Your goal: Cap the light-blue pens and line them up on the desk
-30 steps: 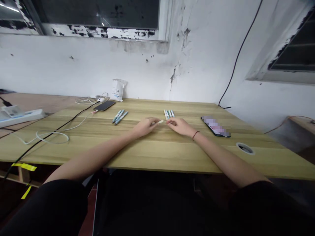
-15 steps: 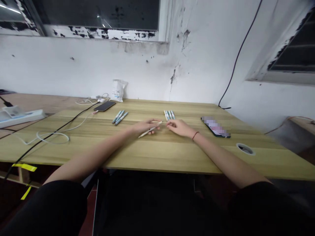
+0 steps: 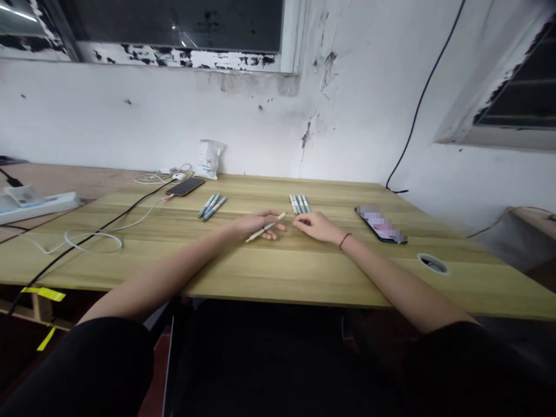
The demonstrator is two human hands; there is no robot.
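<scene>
Just left of the table's middle, my left hand (image 3: 259, 223) holds a slim cream-coloured pen (image 3: 266, 228) at a slant, its upper end pointing right toward my other hand. The lower fingers of that hand are loosely spread beneath the pen. My right hand (image 3: 316, 225) rests close by with its fingers curled in; whatever they hold, if anything, is hidden. Beyond it, several pens (image 3: 299, 204) lie side by side in a row, pale with blue, green and yellowish parts. Farther left lies a small group of blue-grey pens (image 3: 212, 207).
A phone (image 3: 186, 187) with a white cable lies at the back left, near a white packet (image 3: 209, 159). Another phone (image 3: 380, 225) lies on the right, beyond a round cable hole (image 3: 433, 264). A black cable (image 3: 108, 225) crosses the left side toward a power strip (image 3: 52, 205).
The pen in my left hand has turned slightly, and the fingers below it have opened a little. My right hand stays nearly in place.
</scene>
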